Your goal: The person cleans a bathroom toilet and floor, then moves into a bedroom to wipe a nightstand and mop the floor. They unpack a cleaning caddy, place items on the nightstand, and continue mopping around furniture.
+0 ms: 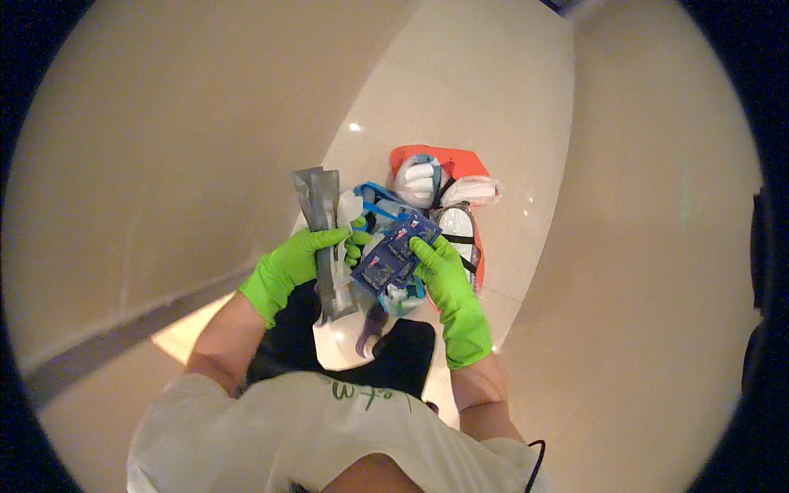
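Observation:
My left hand (305,252), in a bright green rubber glove, grips long grey plastic packets (325,246) together with a whitish wrapped piece (351,208). Between the thumb and fingers of my right hand (441,265), gloved the same way, are dark blue printed sachets (394,252), fanned out and overlapping. Below the hands, a blue-trimmed bag (376,197) lies on the floor, partly covered by the sachets. Beyond it is an orange bag (441,157) with clear-wrapped white rolled items (420,179) on it. White slippers with a black band (457,228) in clear wrapping lie by my right hand.
Glossy beige floor tiles (468,80) run ahead between a beige wall (185,123) on the left and another wall (647,185) on the right. Another white wrapped bundle (473,191) lies at the orange bag's right. My dark-clad knees (407,345) are close below the hands.

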Action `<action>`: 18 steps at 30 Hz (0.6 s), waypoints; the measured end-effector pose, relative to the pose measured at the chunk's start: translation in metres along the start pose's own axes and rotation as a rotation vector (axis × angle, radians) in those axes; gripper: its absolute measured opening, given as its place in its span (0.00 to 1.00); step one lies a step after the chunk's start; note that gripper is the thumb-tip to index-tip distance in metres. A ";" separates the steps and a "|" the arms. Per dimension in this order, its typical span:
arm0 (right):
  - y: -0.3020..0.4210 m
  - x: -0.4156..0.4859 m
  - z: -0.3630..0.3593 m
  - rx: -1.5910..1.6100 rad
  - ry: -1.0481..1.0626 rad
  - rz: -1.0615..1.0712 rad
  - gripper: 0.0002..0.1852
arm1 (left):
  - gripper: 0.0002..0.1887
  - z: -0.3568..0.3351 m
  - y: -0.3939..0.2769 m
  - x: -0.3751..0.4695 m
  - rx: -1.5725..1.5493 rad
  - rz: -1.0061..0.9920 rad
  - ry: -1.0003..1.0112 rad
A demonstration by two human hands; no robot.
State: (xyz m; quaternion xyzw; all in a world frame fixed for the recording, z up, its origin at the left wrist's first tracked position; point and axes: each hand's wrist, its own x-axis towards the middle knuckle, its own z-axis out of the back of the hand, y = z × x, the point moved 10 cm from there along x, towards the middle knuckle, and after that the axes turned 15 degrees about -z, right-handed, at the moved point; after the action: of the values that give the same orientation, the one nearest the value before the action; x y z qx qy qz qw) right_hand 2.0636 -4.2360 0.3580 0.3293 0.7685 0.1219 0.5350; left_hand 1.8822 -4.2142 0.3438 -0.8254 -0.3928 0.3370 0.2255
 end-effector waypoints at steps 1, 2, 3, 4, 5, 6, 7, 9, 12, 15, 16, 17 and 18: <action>0.003 -0.022 -0.017 -0.058 0.003 -0.021 0.16 | 0.24 -0.014 -0.012 -0.033 -0.018 0.011 0.007; 0.006 -0.044 -0.034 -0.096 0.025 -0.025 0.17 | 0.24 -0.032 -0.028 -0.066 -0.054 -0.015 0.046; 0.013 -0.067 -0.059 -0.090 0.142 0.021 0.17 | 0.23 -0.041 -0.036 -0.100 -0.107 0.007 0.000; 0.015 -0.090 -0.077 -0.119 0.196 0.022 0.16 | 0.23 -0.046 -0.045 -0.134 -0.127 -0.002 -0.085; 0.013 -0.108 -0.086 -0.202 0.155 -0.014 0.16 | 0.23 -0.055 -0.056 -0.163 -0.185 -0.048 -0.111; 0.016 -0.128 -0.104 -0.240 0.215 0.011 0.16 | 0.23 -0.066 -0.065 -0.190 -0.256 -0.101 -0.119; 0.015 -0.142 -0.120 -0.333 0.203 0.015 0.17 | 0.22 -0.070 -0.068 -0.220 -0.259 -0.107 -0.170; 0.011 -0.165 -0.160 -0.402 0.295 -0.032 0.16 | 0.23 -0.074 -0.083 -0.261 -0.199 -0.247 -0.238; -0.007 -0.181 -0.206 -0.596 0.386 -0.129 0.16 | 0.24 -0.072 -0.079 -0.305 -0.214 -0.434 -0.376; -0.046 -0.179 -0.249 -0.861 0.460 -0.089 0.17 | 0.23 -0.046 -0.055 -0.353 -0.239 -0.567 -0.547; -0.092 -0.185 -0.281 -0.823 0.623 -0.089 0.17 | 0.23 -0.020 -0.045 -0.391 -0.170 -0.549 -0.703; -0.111 -0.185 -0.296 -0.813 0.662 -0.055 0.17 | 0.23 -0.013 -0.041 -0.407 -0.183 -0.645 -0.679; -0.129 -0.185 -0.307 -0.840 0.747 -0.050 0.16 | 0.22 0.002 -0.020 -0.422 -0.215 -0.668 -0.791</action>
State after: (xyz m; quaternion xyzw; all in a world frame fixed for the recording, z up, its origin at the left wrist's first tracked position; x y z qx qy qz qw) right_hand 1.7770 -4.4002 0.5476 0.0042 0.7988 0.5129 0.3145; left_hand 1.6748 -4.5405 0.5149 -0.4836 -0.7217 0.4904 0.0690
